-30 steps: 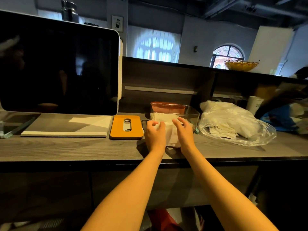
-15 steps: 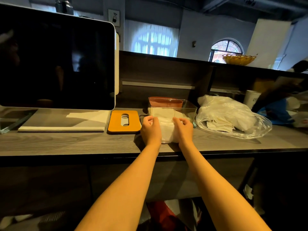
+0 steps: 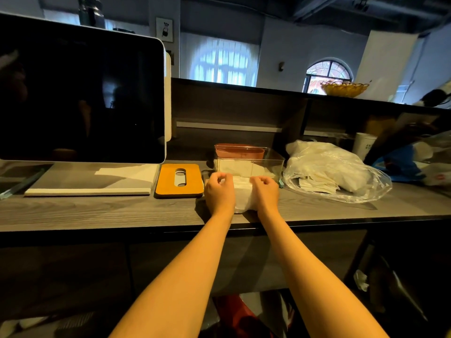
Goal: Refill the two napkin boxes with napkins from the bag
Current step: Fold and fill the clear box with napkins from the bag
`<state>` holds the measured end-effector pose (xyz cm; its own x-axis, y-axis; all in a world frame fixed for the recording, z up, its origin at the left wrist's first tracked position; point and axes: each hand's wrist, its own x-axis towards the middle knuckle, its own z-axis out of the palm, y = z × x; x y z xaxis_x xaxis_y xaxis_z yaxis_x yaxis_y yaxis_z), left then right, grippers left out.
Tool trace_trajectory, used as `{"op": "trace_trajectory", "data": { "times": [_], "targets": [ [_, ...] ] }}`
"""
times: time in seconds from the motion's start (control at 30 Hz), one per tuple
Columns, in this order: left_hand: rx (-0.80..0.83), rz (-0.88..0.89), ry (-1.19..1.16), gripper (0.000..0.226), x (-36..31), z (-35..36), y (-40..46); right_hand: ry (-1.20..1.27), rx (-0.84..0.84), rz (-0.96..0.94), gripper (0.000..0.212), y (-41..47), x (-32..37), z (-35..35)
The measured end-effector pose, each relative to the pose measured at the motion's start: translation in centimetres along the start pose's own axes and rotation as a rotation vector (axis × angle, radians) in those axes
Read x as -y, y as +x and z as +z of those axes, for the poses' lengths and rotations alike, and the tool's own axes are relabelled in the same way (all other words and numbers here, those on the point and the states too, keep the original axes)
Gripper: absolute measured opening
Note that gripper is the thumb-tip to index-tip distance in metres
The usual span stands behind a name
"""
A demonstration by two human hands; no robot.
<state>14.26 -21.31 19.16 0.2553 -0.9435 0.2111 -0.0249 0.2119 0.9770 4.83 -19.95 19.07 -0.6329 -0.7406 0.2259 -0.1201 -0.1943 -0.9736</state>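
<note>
1. On the grey wood-grain counter (image 3: 97,211), near its front edge, I see my left hand (image 3: 219,192) and right hand (image 3: 266,191) curled round the two ends of a white stack of folded napkins (image 3: 242,196), gripping it between them.
2. Just beyond the stack stands a clear plastic rectangular napkin box (image 3: 251,164) with some white napkins lying in its bottom; the stack's far edge is at its near wall, and I cannot tell if they touch.
3. Behind that, a second box with a reddish-brown look (image 3: 238,150) sits against the far panel.
4. To the right, a crumpled clear plastic bag (image 3: 341,172) lies on the counter with more folded napkins showing through it.
5. Left of my hands lies a flat orange lid with an oval slot (image 3: 179,180).
6. Farther left stands a large dark screen on a white base (image 3: 80,93).
7. Far right, a white paper cup (image 3: 363,145) stands behind the bag.
</note>
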Motion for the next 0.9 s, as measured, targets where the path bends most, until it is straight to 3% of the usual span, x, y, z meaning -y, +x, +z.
{"op": "trace_trajectory", "data": {
  "times": [0.13,0.23,0.3,0.47,0.6,0.77,0.9],
  "targets": [
    [0.14,-0.022,0.026,0.026,-0.21,0.09,-0.27,0.012,0.091,0.008,0.016,-0.24,0.18,0.17],
    [0.024,-0.007,0.022,0.024,-0.18,-0.07,-0.22,-0.026,0.036,-0.004,0.008,-0.17,-0.08,0.17],
    [0.001,-0.013,-0.019,0.027,-0.44,-0.28,-0.38,-0.008,-0.054,0.006,0.015,-0.21,-0.15,-0.06],
    [0.079,-0.002,-0.017,0.01,-0.44,-0.25,-0.58,-0.02,0.11,-0.018,0.012,-0.46,0.23,0.27],
    [-0.025,0.002,0.016,0.02,-0.35,-0.34,-0.43,0.02,-0.018,0.019,0.012,-0.05,-0.16,-0.03],
    [0.065,0.012,0.046,0.013,-0.41,-0.15,-0.54,-0.014,0.123,0.011,0.013,-0.33,0.19,0.26],
    [0.034,0.038,0.076,0.021,-0.02,-0.08,-0.4,-0.04,0.052,-0.003,0.011,-0.13,-0.13,0.22]
  ]
}}
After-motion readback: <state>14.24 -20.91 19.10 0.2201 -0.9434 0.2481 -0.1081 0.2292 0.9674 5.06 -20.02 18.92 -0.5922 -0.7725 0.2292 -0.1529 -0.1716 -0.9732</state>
